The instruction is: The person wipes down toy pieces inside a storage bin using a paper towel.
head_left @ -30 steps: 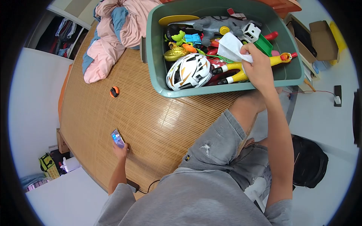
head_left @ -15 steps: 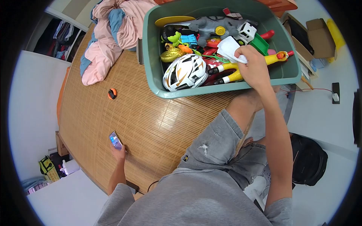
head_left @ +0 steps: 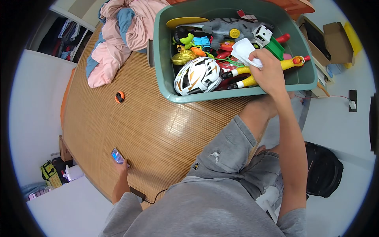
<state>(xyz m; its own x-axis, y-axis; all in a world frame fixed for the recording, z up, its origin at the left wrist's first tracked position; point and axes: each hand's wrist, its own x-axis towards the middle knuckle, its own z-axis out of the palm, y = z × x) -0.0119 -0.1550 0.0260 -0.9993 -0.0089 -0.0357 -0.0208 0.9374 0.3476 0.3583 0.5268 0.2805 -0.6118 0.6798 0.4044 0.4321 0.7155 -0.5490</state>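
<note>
My left hand point(head_left: 122, 166) is closed around a smartphone point(head_left: 117, 155) with a lit screen, low over the bamboo mat point(head_left: 158, 130). Over the near right part of a green plastic bin point(head_left: 164, 89), my right hand point(head_left: 269, 69) pinches a white cloth or tissue point(head_left: 243, 50); which of the two I cannot tell. Under that hand lies a yellow rubber chicken point(head_left: 286, 64) with black feet. Also in the bin are a white helmet point(head_left: 198, 76), a gold oval toy point(head_left: 184, 57), a grey plush-like toy point(head_left: 221, 29) and a white-and-green toy truck point(head_left: 272, 45).
An orange-and-black ring-shaped object point(head_left: 119, 97) lies on the mat. Pink and blue bedding point(head_left: 114, 47) is heaped beside the bin. To the right are an open cardboard box point(head_left: 337, 43), a power strip point(head_left: 353, 101) and a black bag point(head_left: 323, 170).
My left hand has shifted slightly down and left with the phone. My right hand still pinches the white piece over the bin, and the whole view has shifted slightly.
</note>
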